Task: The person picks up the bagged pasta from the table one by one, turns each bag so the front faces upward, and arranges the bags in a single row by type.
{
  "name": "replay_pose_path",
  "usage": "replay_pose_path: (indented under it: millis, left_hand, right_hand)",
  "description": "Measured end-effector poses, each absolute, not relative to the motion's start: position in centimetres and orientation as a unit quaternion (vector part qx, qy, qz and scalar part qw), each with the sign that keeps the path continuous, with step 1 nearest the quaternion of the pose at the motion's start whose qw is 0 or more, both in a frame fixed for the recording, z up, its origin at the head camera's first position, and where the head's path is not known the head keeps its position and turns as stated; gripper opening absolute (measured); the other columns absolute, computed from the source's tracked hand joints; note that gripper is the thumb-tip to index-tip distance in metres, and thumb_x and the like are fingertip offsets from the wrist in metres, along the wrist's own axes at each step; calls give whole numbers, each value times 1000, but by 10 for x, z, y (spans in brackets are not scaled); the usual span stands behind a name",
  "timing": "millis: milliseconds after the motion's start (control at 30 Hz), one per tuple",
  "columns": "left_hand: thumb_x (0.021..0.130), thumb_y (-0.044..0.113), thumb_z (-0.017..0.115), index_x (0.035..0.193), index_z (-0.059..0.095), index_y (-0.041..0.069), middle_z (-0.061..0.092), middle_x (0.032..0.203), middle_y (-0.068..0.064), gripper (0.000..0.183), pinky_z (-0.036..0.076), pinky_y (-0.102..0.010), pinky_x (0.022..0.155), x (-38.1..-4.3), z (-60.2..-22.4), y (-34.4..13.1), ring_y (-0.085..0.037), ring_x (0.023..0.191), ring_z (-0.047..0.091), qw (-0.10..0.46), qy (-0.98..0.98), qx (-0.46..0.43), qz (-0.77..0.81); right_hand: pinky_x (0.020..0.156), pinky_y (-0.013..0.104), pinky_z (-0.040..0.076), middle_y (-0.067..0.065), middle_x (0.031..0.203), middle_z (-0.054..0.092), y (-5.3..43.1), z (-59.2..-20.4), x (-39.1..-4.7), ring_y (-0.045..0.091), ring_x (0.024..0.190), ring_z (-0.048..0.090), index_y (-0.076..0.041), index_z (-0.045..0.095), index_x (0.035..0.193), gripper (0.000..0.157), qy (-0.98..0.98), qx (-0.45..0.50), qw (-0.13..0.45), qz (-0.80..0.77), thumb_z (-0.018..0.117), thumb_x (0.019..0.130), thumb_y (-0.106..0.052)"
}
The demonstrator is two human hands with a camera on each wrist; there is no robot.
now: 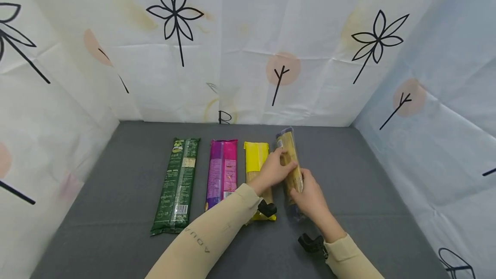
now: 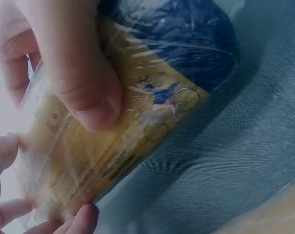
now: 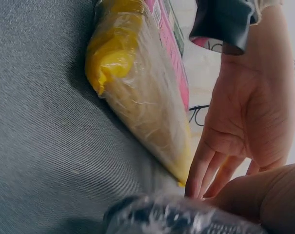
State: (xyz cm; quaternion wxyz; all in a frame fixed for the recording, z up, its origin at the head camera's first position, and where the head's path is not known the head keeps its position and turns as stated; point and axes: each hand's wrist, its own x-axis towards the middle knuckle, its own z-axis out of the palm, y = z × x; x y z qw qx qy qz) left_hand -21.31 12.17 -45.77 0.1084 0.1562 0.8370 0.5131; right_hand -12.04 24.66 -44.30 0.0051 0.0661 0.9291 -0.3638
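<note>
Both hands hold a clear pack of spaghetti (image 1: pixel 288 141) with dark blue ends, at the right of the row of packs. Its far end is tilted up off the table. My left hand (image 1: pixel 273 168) grips its upper left side, and my right hand (image 1: pixel 310 196) grips the lower right side. In the left wrist view a thumb presses on the pack's film (image 2: pixel 137 122), near a printed cyclist. The right wrist view shows the pack's blue end (image 3: pixel 162 219) below my left hand (image 3: pixel 254 102). Beside it lies a yellow pack (image 1: pixel 256 154), partly covered by my left arm.
Further left lie a pink and purple pack (image 1: pixel 222 167) and a long green pack (image 1: pixel 179 184), on a grey cloth-covered table (image 1: pixel 348 210). White printed sheets (image 1: pixel 248 33) stand round the back and sides. My left sleeve (image 1: pixel 209 236) crosses in front of the packs.
</note>
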Motion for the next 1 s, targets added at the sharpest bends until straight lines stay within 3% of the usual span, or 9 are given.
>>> replay_pose_path:
  millis: [167, 267, 433, 633, 800, 1000]
  left_hand:
    - [91, 54, 60, 147, 36, 17, 46, 142, -6, 71, 47, -40, 94, -210, -450, 113, -23, 124, 50, 132, 824, 152, 530]
    - [89, 54, 62, 145, 35, 16, 46, 142, -8, 73, 49, -39, 91, -208, -448, 108, -24, 124, 50, 153, 793, 141, 572]
    - [88, 46, 68, 142, 29, 7, 43, 140, -17, 77, 56, -39, 79, -208, -446, 103, -26, 116, 55, 185, 708, 115, 671]
    - [86, 44, 72, 137, 28, 3, 46, 131, -19, 78, 57, -36, 73, -208, -451, 104, -25, 100, 63, 185, 668, 63, 718]
    - [87, 34, 73, 126, 33, 3, 46, 117, -18, 64, 58, -38, 64, -212, -455, 104, -28, 83, 66, 170, 629, 16, 758]
    - [89, 23, 70, 124, 34, 3, 47, 114, -17, 54, 57, -36, 59, -214, -456, 101, -27, 77, 65, 156, 626, -1, 764]
  right_hand:
    - [75, 50, 50, 20, 117, 56, 239, -437, -120, 36, 99, 58, 1, 42, 137, 59, 959, 29, -56, -277, 69, 84, -3]
    - [74, 52, 50, 21, 116, 57, 234, -437, -118, 37, 98, 57, 4, 46, 134, 57, 967, 14, -89, -238, 69, 82, 0]
    - [66, 49, 53, 19, 112, 59, 224, -444, -112, 36, 93, 56, 2, 51, 129, 53, 974, -24, -164, -155, 69, 79, 5]
    - [66, 45, 53, 18, 105, 61, 218, -453, -110, 36, 87, 57, 4, 56, 123, 52, 963, -87, -248, -60, 73, 74, 8]
    - [65, 44, 52, 17, 105, 62, 215, -456, -109, 35, 83, 56, 4, 60, 118, 48, 953, -112, -278, -32, 73, 72, 9]
    - [71, 44, 52, 15, 115, 61, 212, -454, -106, 34, 88, 54, 2, 59, 125, 54, 955, -124, -266, -32, 72, 73, 6]
